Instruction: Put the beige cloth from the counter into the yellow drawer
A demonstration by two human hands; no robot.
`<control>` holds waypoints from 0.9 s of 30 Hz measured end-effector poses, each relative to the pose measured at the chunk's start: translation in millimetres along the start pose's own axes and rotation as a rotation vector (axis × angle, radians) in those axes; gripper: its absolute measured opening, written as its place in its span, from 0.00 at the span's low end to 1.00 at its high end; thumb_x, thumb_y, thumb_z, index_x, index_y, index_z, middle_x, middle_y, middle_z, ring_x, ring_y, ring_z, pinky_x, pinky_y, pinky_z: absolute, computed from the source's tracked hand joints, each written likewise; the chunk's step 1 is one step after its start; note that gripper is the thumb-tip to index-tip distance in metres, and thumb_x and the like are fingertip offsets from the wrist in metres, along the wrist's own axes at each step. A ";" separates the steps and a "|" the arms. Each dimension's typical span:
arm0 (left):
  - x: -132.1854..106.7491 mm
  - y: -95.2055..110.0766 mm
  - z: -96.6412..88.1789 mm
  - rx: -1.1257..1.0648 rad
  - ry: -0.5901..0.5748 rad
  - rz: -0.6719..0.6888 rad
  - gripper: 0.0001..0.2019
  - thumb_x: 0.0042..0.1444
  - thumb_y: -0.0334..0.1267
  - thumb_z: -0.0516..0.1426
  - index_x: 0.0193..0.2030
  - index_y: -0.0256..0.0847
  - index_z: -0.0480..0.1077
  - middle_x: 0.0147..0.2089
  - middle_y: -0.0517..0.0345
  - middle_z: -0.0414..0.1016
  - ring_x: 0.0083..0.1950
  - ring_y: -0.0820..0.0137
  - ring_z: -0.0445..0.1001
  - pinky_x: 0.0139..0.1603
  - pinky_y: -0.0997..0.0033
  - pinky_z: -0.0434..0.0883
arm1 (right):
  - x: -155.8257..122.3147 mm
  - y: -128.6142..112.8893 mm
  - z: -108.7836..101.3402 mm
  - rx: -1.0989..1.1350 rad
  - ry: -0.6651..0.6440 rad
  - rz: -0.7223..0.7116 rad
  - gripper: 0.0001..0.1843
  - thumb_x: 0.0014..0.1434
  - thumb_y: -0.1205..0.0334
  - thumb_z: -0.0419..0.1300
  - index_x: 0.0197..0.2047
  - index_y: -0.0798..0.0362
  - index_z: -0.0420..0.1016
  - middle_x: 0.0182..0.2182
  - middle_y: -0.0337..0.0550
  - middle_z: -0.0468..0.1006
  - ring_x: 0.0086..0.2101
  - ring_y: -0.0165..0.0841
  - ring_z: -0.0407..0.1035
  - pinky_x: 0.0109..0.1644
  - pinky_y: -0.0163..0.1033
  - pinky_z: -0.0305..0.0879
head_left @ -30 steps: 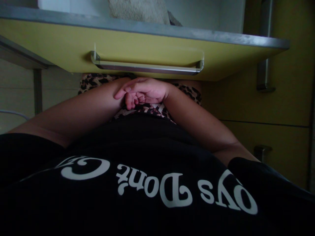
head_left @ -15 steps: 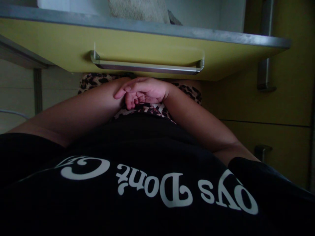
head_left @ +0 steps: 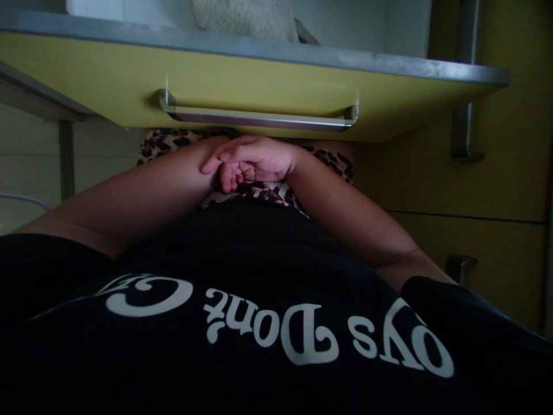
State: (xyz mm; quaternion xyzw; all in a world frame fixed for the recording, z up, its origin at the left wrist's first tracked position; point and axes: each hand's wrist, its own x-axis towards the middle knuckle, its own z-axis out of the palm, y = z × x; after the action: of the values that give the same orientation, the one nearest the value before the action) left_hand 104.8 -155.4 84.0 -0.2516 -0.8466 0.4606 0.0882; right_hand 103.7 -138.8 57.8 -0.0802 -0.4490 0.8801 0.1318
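Note:
My right hand (head_left: 254, 160) lies in my lap, palm turned up, its fingers loosely bent and somewhat apart with nothing in them. Its outstretched fingers touch my left forearm (head_left: 159, 173) near the wrist. My left hand is hidden behind the right hand and beneath the drawer's edge, so its fingers do not show. Leopard-print shorts (head_left: 170, 144) lie under both arms. Just beyond the hands is a yellow drawer front (head_left: 259, 80) with a metal bar handle (head_left: 259, 119); neither visible hand part grips it.
Above the drawer front's grey edge (head_left: 367, 56), a pale rough-textured item (head_left: 246, 20) sits inside the open drawer. Yellow cabinet doors (head_left: 496, 190) with metal handles (head_left: 466, 132) stand on the right. Light tiles (head_left: 34, 135) and a thin cable (head_left: 26, 197) are at left.

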 end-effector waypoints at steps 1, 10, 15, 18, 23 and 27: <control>-0.5 1.7 0.5 0.016 0.017 -0.038 0.31 0.54 0.04 0.36 0.62 0.02 0.64 0.44 0.49 0.83 0.42 0.91 0.78 0.66 0.90 0.55 | -0.2 -0.8 0.9 -0.002 0.013 0.010 0.20 0.70 0.52 0.59 0.51 0.64 0.75 0.34 0.50 0.83 0.32 0.29 0.77 0.34 0.27 0.69; 2.5 -10.8 -0.3 -0.108 -0.034 0.093 0.38 0.49 0.04 0.33 0.65 0.04 0.63 0.48 0.49 0.83 0.42 0.92 0.78 0.58 0.98 0.59 | -0.1 -0.8 0.7 -0.003 0.028 0.028 0.21 0.68 0.51 0.62 0.50 0.63 0.76 0.33 0.50 0.83 0.32 0.30 0.77 0.34 0.29 0.69; 1.6 -6.5 3.8 -0.007 0.009 0.049 0.35 0.51 0.04 0.35 0.62 0.05 0.66 0.45 0.51 0.83 0.38 0.91 0.77 0.59 0.96 0.59 | 0.1 -0.2 -0.2 -0.005 0.013 0.018 0.21 0.69 0.50 0.62 0.49 0.63 0.76 0.34 0.50 0.83 0.32 0.30 0.77 0.34 0.29 0.68; 2.6 -8.4 4.5 0.000 0.014 0.110 0.35 0.46 0.04 0.35 0.59 0.05 0.68 0.44 0.52 0.83 0.40 0.92 0.77 0.64 0.93 0.56 | 0.0 0.3 -0.4 -0.016 0.020 0.028 0.21 0.69 0.50 0.61 0.50 0.62 0.76 0.34 0.49 0.83 0.33 0.29 0.77 0.34 0.29 0.68; 5.7 -13.5 -2.4 -0.088 -0.095 0.160 0.38 0.47 0.04 0.33 0.64 0.01 0.61 0.48 0.45 0.82 0.45 0.89 0.79 0.60 0.95 0.58 | -0.1 0.6 -0.5 -0.020 0.024 0.018 0.20 0.71 0.52 0.59 0.52 0.63 0.75 0.34 0.48 0.82 0.32 0.29 0.76 0.34 0.29 0.68; 4.9 -17.1 -7.0 -0.113 -0.137 0.187 0.39 0.46 0.04 0.32 0.66 0.02 0.60 0.51 0.44 0.81 0.47 0.90 0.78 0.59 0.96 0.59 | -0.5 -1.8 0.9 -0.019 0.032 0.040 0.19 0.73 0.54 0.58 0.53 0.63 0.74 0.34 0.48 0.82 0.32 0.29 0.76 0.34 0.29 0.68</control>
State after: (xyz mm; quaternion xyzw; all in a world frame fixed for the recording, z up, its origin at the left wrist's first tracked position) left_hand 97.3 -155.4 101.6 -0.3020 -0.8480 0.4346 -0.0275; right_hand 104.3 -138.6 59.8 -0.1046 -0.4535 0.8769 0.1205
